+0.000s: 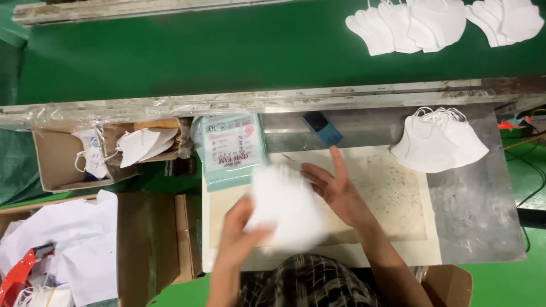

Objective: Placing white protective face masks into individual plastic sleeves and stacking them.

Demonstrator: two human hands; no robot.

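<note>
Left hand (236, 230) pinching the lower left edge of a blurred white mask stack (284, 207) over the cream mat (392, 196), right hand (335, 187) flat and open against its upper right edge, stack's long axis running between both hands.

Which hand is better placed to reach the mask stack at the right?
Probably the right hand: it is open and nearer the mask stack. The left hand holds blurred white masks.

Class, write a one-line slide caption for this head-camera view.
Both hands, left and right, handle a blurred white mask stack beside a green conveyor.
</note>
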